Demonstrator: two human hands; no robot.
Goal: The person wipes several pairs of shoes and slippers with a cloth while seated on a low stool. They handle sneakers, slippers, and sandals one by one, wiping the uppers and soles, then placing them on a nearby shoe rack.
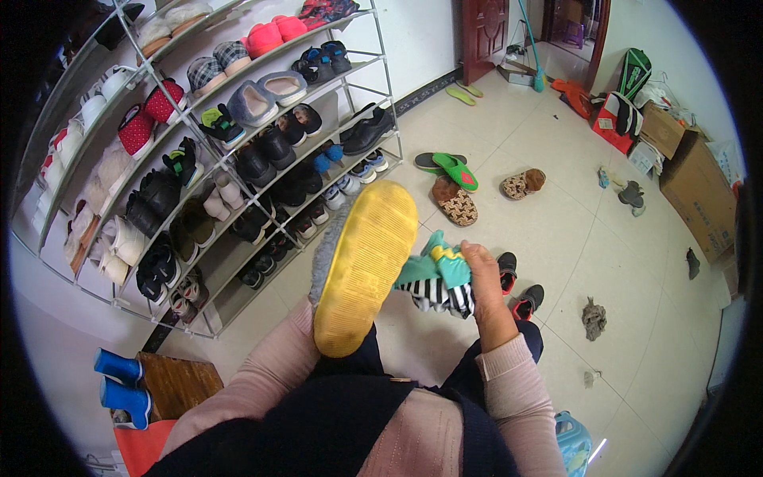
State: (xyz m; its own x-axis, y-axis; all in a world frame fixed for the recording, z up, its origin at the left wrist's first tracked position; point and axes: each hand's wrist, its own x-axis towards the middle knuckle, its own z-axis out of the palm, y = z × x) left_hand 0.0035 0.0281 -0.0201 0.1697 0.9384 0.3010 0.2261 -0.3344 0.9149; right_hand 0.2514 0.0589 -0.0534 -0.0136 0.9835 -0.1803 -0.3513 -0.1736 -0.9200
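A grey fuzzy slipper [365,271] is raised in front of me, its ribbed yellow sole turned towards my eyes. My left forearm reaches up to its heel end, and the hand itself is hidden behind or inside the slipper. My right hand [486,277] grips a bunched cloth [438,277], green with a yellow stripe and a black-and-white striped part. The cloth's left end lies close against the slipper's edge; whether they touch is hard to tell.
A metal shoe rack [238,158] full of shoes stands at left. On the tiled floor lie patterned slippers [456,206], a green slipper [456,172], black shoes [529,301] and a grey rag [594,319]. Blue boots [125,399] sit by a wooden stool [179,384]. Cardboard boxes [694,197] line the right wall.
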